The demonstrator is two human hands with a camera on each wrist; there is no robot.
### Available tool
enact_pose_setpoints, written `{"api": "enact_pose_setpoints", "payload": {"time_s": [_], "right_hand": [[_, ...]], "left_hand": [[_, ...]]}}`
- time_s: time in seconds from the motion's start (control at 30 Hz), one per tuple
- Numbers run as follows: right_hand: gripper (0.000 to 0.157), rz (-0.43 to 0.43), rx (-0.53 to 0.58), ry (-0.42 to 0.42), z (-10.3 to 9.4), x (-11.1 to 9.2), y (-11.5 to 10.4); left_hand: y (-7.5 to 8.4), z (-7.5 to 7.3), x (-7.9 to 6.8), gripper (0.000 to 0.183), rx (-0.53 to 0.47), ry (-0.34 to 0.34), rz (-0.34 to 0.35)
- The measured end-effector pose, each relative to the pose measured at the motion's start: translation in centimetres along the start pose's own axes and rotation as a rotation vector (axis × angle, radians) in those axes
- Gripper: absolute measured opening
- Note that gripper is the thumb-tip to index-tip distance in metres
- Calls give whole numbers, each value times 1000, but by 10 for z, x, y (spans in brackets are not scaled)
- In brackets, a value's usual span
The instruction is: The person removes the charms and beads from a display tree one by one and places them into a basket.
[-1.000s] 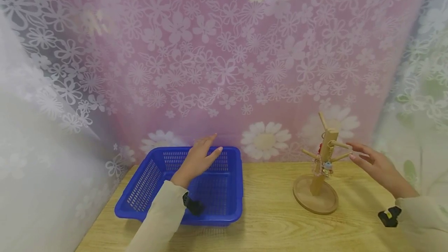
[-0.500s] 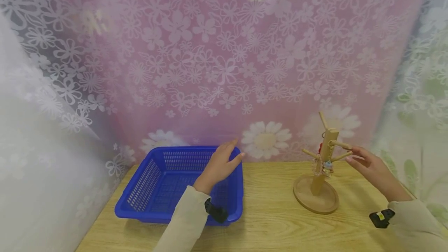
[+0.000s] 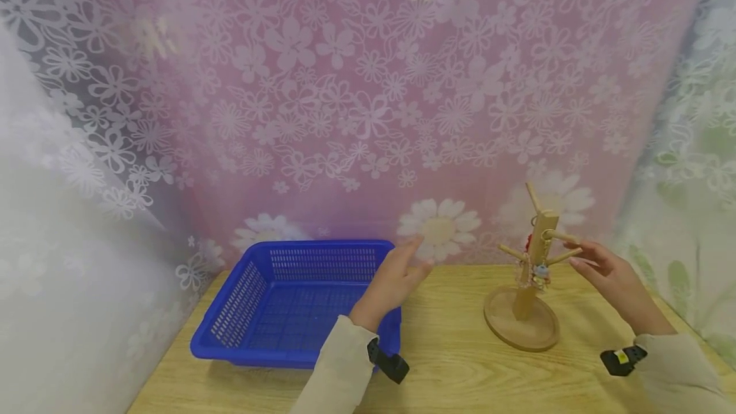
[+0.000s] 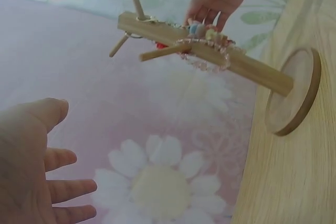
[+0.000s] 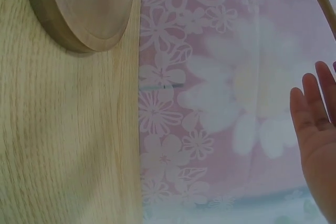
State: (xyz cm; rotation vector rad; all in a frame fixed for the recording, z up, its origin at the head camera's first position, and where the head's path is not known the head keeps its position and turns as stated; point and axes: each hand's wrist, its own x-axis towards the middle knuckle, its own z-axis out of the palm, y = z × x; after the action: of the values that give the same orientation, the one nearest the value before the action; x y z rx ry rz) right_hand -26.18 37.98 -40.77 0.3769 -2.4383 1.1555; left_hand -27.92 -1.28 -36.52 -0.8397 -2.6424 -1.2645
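Note:
A wooden jewelry stand [image 3: 524,305] with a round base and angled pegs stands upright on the table. From its pegs hang a pink beaded bracelet [image 4: 202,67], a keychain [image 3: 541,275] with blue and yellow charms, and a small red item [image 4: 160,45]. My right hand [image 3: 611,280] is at the stand's right side, fingertips right at the ends of two pegs, fingers fairly straight in the right wrist view. Over the right rim of a blue plastic basket [image 3: 198,345], my left hand [image 3: 391,287] hovers with fingers spread and holds nothing.
The basket sits on the left of the wooden table [image 3: 454,363]. Behind the table hangs a pink flowered curtain [image 3: 345,114], with pale curtains on both sides. Black wrist cameras are strapped to both wrists.
My left hand has moved right, from over the basket's middle to its right rim, toward the stand. The right hand has shifted slightly left, closer in to the pegs.

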Motion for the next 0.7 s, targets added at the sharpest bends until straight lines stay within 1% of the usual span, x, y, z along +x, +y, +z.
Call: {"api": "enact_pose_setpoints", "payload": {"time_s": [0.07, 0.13, 0.3, 0.37, 0.4, 0.53, 0.7], "right_hand": [[40, 26, -1, 11, -1, 0, 0], [40, 43, -2, 15, -1, 0, -1], [39, 55, -20, 11, -3, 0, -4], [38, 75, -28, 17, -4, 1, -5], [38, 79, -30, 17, -4, 2, -5], [36, 106, -17, 25, -5, 4, -6], [27, 84, 63, 0, -6, 6, -8]], "left_hand": [[4, 7, 2, 57, -30, -1, -5], [9, 15, 3, 57, -40, -2, 19], [19, 36, 6, 57, -42, -17, 55], [22, 43, 6, 58, -56, -24, 46], [23, 47, 7, 58, -57, -21, 51], [26, 61, 9, 58, -77, -5, 36], [29, 78, 9, 55, -78, 15, 1]]}}
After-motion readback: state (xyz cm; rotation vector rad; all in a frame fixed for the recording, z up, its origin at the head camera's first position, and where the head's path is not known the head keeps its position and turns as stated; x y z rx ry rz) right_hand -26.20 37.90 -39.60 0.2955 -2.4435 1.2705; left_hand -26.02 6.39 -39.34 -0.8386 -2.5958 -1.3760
